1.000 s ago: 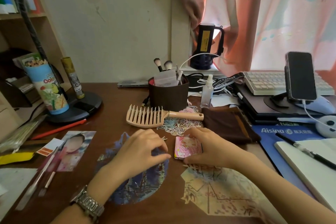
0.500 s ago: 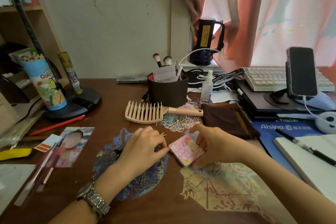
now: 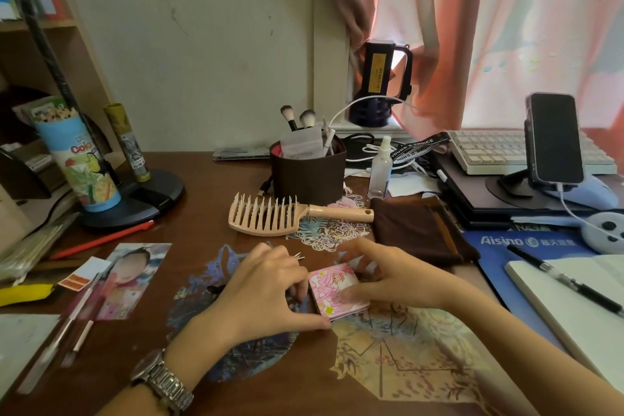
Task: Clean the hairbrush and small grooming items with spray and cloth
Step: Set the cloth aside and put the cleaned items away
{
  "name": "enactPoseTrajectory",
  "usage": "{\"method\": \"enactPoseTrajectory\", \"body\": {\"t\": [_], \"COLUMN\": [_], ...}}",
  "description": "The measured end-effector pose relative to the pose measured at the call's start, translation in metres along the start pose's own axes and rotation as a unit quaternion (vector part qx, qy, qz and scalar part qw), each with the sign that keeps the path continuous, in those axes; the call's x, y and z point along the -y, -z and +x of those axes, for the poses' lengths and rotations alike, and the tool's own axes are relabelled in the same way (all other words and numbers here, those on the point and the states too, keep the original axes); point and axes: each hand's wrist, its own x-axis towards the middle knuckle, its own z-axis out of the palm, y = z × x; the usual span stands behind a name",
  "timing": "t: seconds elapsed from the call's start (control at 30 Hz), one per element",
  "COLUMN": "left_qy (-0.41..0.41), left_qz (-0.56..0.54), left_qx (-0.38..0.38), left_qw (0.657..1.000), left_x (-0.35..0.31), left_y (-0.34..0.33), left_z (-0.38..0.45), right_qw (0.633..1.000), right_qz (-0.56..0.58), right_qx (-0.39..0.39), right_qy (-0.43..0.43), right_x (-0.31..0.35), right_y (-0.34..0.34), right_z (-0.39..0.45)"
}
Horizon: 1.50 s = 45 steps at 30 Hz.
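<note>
A small pink square compact (image 3: 337,290) lies on the brown desk (image 3: 202,186), just in front of me. My right hand (image 3: 388,277) grips it, index finger over its far edge and thumb on its near right side. My left hand (image 3: 263,294) closes on its left edge, with the thumb at its near corner. Thin metal prongs (image 3: 299,257) stick out past my left knuckles; I cannot tell if they are held. The beige hairbrush (image 3: 287,216) lies bristles up behind my hands. A clear spray bottle (image 3: 380,167) stands beyond a folded brown cloth (image 3: 415,233).
A brown cup (image 3: 309,176) of makeup brushes stands behind the hairbrush. A photo (image 3: 130,277), red pencil (image 3: 101,240), lamp base (image 3: 135,199) and pencil tube (image 3: 79,162) fill the left. At right are a notebook with pen (image 3: 567,284), phone on stand (image 3: 553,138) and keyboard (image 3: 489,149).
The compact has been turned and shifted slightly toward me. My left hand has moved right onto its left edge, and my right hand has opened from covering it to pinching its sides.
</note>
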Motion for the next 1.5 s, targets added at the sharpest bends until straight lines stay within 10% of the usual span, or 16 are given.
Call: {"method": "enactPoseTrajectory", "body": {"t": [1.5], "left_qy": [0.092], "left_qz": [0.016], "left_qx": [-0.041], "left_qw": [0.995], "left_x": [0.038], "left_y": [0.016], "left_z": [-0.004], "right_qw": [0.963], "right_qz": [-0.242], "right_qx": [0.03], "right_qy": [0.114], "right_x": [0.008], "right_y": [-0.003], "right_z": [0.015]}}
